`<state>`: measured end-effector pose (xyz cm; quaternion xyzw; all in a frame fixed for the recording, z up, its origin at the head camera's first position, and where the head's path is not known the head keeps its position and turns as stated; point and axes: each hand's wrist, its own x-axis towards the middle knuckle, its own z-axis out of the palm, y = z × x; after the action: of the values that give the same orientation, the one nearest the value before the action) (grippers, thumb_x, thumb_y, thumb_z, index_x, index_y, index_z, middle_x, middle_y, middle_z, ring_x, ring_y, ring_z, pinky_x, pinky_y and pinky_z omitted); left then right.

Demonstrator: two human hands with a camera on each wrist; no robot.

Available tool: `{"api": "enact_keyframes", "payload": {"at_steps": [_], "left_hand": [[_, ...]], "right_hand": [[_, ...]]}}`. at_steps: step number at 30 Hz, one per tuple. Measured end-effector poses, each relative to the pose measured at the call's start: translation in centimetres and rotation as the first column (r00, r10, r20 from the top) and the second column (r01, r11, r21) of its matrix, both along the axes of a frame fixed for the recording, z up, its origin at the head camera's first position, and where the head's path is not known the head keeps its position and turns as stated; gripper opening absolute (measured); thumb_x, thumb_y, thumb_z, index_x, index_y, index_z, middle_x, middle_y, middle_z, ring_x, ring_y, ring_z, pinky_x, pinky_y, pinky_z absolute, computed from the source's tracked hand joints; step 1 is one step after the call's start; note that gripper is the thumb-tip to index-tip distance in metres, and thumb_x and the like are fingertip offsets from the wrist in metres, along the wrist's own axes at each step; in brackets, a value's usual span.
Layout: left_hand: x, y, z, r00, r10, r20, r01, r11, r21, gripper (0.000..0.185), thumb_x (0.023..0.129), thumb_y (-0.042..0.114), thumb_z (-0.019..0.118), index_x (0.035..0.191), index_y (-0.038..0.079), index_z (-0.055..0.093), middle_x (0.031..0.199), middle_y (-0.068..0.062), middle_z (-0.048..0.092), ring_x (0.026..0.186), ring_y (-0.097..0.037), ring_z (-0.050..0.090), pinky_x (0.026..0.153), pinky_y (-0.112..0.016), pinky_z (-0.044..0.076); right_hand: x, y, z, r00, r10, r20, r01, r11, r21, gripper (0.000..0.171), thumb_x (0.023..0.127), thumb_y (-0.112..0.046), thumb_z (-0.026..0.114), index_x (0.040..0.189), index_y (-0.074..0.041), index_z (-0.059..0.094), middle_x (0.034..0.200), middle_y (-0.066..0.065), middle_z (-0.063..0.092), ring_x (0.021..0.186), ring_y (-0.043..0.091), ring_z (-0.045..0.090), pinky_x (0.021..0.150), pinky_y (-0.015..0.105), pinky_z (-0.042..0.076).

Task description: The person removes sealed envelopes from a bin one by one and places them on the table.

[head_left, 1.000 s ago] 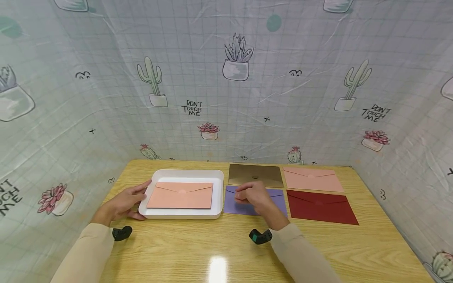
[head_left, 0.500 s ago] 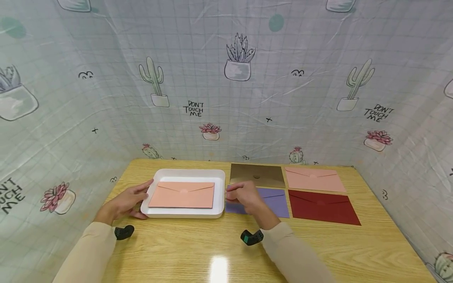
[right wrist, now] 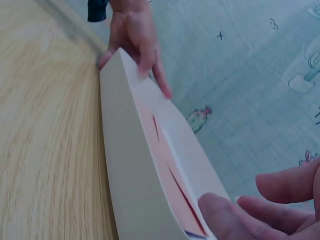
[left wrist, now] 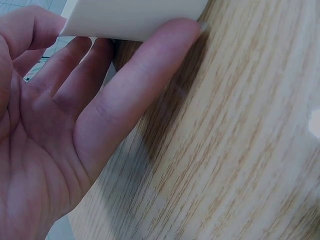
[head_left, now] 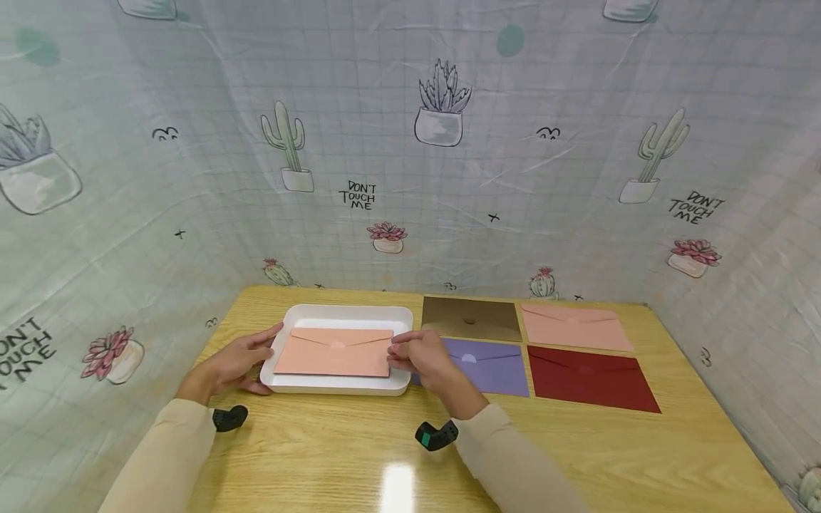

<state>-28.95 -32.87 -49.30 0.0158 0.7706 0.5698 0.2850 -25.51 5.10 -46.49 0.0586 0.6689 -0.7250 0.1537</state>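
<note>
A white tray (head_left: 340, 312) lies on the wooden table with a pink envelope (head_left: 333, 353) flat inside it. My left hand (head_left: 239, 361) grips the tray's left end, fingers over the rim and thumb (left wrist: 145, 85) along the near corner beside the tray (left wrist: 130, 20). My right hand (head_left: 420, 356) is at the tray's right end. Its thumb tip (right wrist: 220, 216) touches the tray (right wrist: 135, 165) and its curved fingers (right wrist: 282, 185) hover just above the rim, holding nothing. The pink envelope (right wrist: 172, 187) shows inside, and the left hand (right wrist: 135, 35) is at the far end.
Right of the tray lie a purple envelope (head_left: 490, 365), a brown envelope (head_left: 471, 318), a second pink envelope (head_left: 574, 326) and a dark red envelope (head_left: 590, 377). A cactus-print sheet (head_left: 410, 178) walls the table on three sides. Bare wood (head_left: 385, 456) fills the front.
My right hand left the purple envelope and moved left to the tray's right end. The left hand stayed on the tray's left end.
</note>
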Motion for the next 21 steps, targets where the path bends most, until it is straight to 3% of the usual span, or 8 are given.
{"api": "enact_keyframes", "payload": {"at_steps": [6, 13, 21], "left_hand": [[0.0, 0.1, -0.1, 1.000, -0.001, 0.000, 0.001, 1.000, -0.005, 0.071, 0.112, 0.014, 0.042, 0.169, 0.029, 0.003, 0.176, -0.020, -0.004, 0.122, -0.034, 0.063, 0.083, -0.057, 0.064], [0.4, 0.3, -0.2, 1.000, 0.012, -0.012, -0.012, 1.000, -0.006, 0.070, 0.112, 0.014, 0.041, 0.169, 0.029, 0.004, 0.176, -0.019, -0.001, 0.124, -0.035, 0.063, 0.082, -0.057, 0.064], [0.8, 0.6, -0.3, 0.999, 0.029, -0.023, -0.029, 0.999, -0.026, 0.070, 0.111, 0.013, 0.042, 0.169, 0.028, 0.005, 0.176, -0.020, 0.001, 0.127, -0.037, 0.060, 0.081, -0.057, 0.064]], "right_hand": [[0.0, -1.3, 0.3, 1.000, 0.000, 0.026, 0.000, 1.000, 0.005, 0.037, 0.102, 0.001, 0.054, 0.136, 0.014, 0.057, 0.129, 0.030, 0.064, 0.118, 0.038, 0.068, 0.106, 0.047, 0.057], [0.3, -2.1, 0.0, 1.000, -0.010, 0.016, 0.010, 0.999, 0.053, 0.043, 0.101, -0.006, 0.055, 0.140, 0.011, 0.054, 0.146, 0.027, 0.056, 0.131, 0.043, 0.057, 0.114, 0.055, 0.050], [0.4, -2.7, -0.4, 1.000, 0.001, 0.009, -0.001, 1.000, 0.007, 0.053, 0.104, -0.012, 0.052, 0.150, 0.011, 0.041, 0.159, 0.028, 0.042, 0.155, 0.046, 0.030, 0.123, 0.065, 0.033]]}}
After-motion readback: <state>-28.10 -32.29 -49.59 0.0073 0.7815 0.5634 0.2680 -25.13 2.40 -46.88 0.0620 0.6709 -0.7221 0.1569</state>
